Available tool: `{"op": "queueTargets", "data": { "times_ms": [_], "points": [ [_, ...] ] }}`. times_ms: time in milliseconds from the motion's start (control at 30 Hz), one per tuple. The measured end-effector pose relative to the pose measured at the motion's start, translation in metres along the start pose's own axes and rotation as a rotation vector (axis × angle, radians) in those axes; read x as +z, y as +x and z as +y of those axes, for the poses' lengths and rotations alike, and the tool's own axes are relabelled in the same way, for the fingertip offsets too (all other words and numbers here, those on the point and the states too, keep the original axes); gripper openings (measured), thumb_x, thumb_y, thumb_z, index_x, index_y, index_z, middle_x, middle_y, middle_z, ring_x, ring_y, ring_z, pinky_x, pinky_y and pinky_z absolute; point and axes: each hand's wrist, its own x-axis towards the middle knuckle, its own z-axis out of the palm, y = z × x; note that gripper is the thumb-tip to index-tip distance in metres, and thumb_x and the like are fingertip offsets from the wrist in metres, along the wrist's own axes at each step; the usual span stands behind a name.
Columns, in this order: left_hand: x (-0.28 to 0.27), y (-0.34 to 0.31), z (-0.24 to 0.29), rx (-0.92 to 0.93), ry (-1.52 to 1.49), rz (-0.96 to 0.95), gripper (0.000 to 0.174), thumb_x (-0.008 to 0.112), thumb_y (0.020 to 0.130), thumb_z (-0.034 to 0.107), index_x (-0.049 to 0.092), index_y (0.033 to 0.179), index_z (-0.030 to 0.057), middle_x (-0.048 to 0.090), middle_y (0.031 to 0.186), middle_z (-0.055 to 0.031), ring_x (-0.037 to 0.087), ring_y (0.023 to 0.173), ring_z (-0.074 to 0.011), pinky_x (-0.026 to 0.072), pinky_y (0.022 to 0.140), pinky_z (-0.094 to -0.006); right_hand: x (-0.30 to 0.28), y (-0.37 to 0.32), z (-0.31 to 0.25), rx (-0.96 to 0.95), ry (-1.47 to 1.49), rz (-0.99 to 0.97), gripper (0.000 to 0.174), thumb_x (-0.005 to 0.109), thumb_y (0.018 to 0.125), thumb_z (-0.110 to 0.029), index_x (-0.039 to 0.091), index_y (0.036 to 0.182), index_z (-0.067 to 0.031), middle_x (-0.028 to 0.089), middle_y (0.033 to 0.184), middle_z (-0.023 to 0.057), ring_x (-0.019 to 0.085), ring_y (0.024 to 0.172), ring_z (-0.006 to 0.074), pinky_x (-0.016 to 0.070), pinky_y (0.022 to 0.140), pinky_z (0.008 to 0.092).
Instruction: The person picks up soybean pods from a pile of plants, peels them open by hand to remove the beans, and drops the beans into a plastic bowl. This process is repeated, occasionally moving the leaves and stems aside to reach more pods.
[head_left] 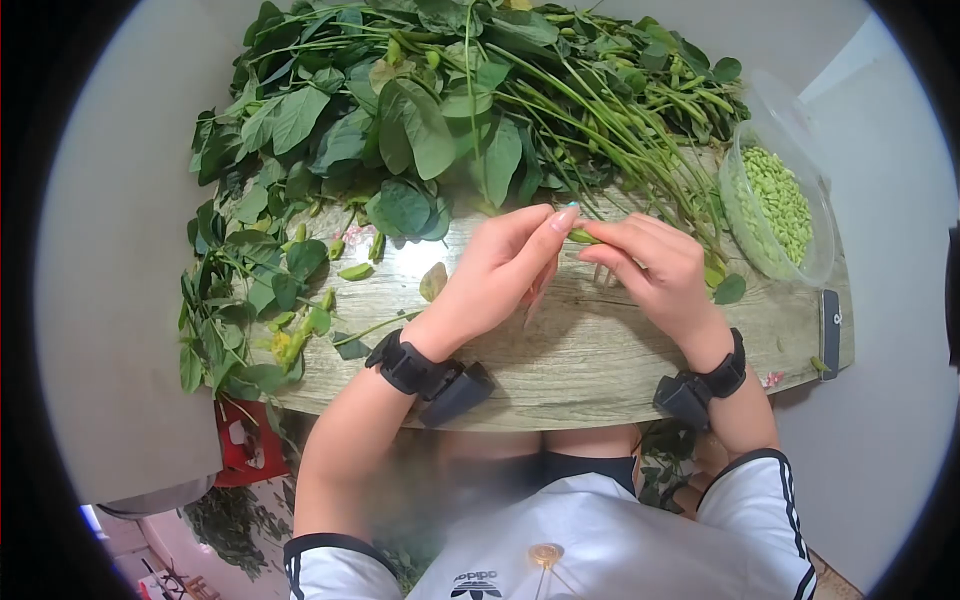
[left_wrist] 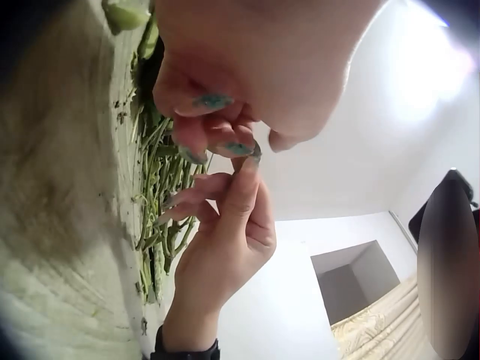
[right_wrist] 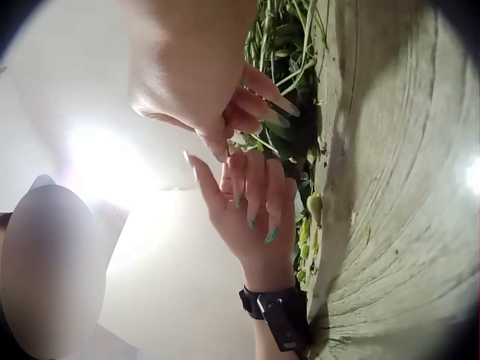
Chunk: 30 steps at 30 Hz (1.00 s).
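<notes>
Both hands meet over the table, around a green soybean pod [head_left: 583, 237]. My right hand [head_left: 662, 262] pinches the pod's right end between thumb and forefinger. At its other end is my left hand [head_left: 498, 268], its fingers curled in around the pod. In the right wrist view the left thumb stands raised, apart from the left fingers. Fingers cover most of the pod in the wrist views. Loose pods [head_left: 356, 271] lie on the table left of the left hand, near leafy soybean stalks [head_left: 400, 125] heaped along the far side.
At the right, a clear plastic tub [head_left: 748, 232] holds shelled green beans [head_left: 780, 205]. A dark flat object [head_left: 830, 335] lies by the right edge of the wooden table [head_left: 560, 375]. More leaves [head_left: 240, 260] line the left edge. Below it shows a red item [head_left: 250, 440].
</notes>
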Motion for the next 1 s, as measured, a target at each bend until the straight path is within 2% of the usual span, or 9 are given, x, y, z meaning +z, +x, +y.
{"op": "queueTargets", "data": {
  "times_ms": [133,200,400,767,833,933,1000],
  "points": [
    [0.000,0.001,-0.006,-0.050,-0.161,-0.048,0.034,0.042,0.104,0.032,0.046,0.081,0.0082,0.041,0.058,0.0018,0.042,0.041,-0.0077,0.0315,0.036,-0.0215,0.001,-0.002,0.001,0.045,0.042,0.027,0.021,0.073,0.080,-0.011,0.070,0.098,-0.0013,0.066,0.078,0.0104,0.059,0.066,0.0248,0.0479,0.062,0.0330],
    [0.000,-0.001,0.000,-0.261,-0.319,-0.159,0.029,0.041,0.102,0.034,0.043,0.086,0.0099,0.037,0.059,0.0005,0.041,0.040,-0.0099,0.0303,0.033,-0.0216,-0.001,-0.002,0.001,0.030,0.023,0.010,0.020,0.073,0.081,-0.011,0.069,0.097,-0.0010,0.066,0.079,0.0103,0.059,0.067,0.0251,0.0480,0.062,0.0332],
    [0.002,0.001,0.003,-0.357,-0.385,-0.184,0.023,0.035,0.096,0.033,0.043,0.093,0.0116,0.037,0.059,0.0000,0.040,0.039,-0.0111,0.0287,0.031,-0.0216,-0.001,-0.003,0.000,-0.033,-0.037,-0.023,0.020,0.073,0.081,-0.012,0.067,0.097,-0.0002,0.066,0.083,0.0103,0.061,0.071,0.0263,0.0494,0.064,0.0347],
    [-0.001,0.001,0.004,-0.438,-0.394,-0.221,0.027,0.033,0.094,0.034,0.046,0.100,0.0116,0.038,0.063,-0.0006,0.042,0.045,-0.0111,0.0296,0.033,-0.0216,0.004,-0.006,0.002,-0.099,-0.098,0.001,0.023,0.074,0.080,-0.011,0.065,0.098,0.0002,0.065,0.082,0.0109,0.061,0.072,0.0280,0.0501,0.065,0.0364],
    [-0.001,0.000,0.006,-0.455,-0.393,-0.217,0.028,0.033,0.093,0.035,0.046,0.101,0.0116,0.039,0.063,-0.0006,0.042,0.045,-0.0111,0.0297,0.034,-0.0216,0.009,-0.005,0.002,-0.137,-0.108,0.092,0.024,0.077,0.076,-0.009,0.070,0.096,0.0000,0.065,0.077,0.0106,0.058,0.062,0.0235,0.0471,0.057,0.0323],
    [-0.001,0.000,0.004,-0.397,-0.393,-0.213,0.026,0.035,0.093,0.034,0.045,0.098,0.0111,0.039,0.064,-0.0004,0.040,0.045,-0.0108,0.0287,0.034,-0.0217,0.007,-0.005,0.000,-0.059,-0.067,0.071,0.025,0.077,0.076,-0.010,0.070,0.098,-0.0005,0.065,0.077,0.0110,0.058,0.062,0.0238,0.0468,0.057,0.0321],
    [-0.001,0.001,-0.005,-0.324,-0.316,-0.139,0.024,0.036,0.093,0.033,0.044,0.095,0.0106,0.041,0.065,-0.0003,0.038,0.044,-0.0104,0.0273,0.035,-0.0222,0.006,-0.005,-0.002,-0.016,-0.055,0.045,0.026,0.077,0.076,-0.011,0.070,0.099,-0.0006,0.065,0.077,0.0113,0.058,0.062,0.0238,0.0467,0.057,0.0320]
  ]
}}
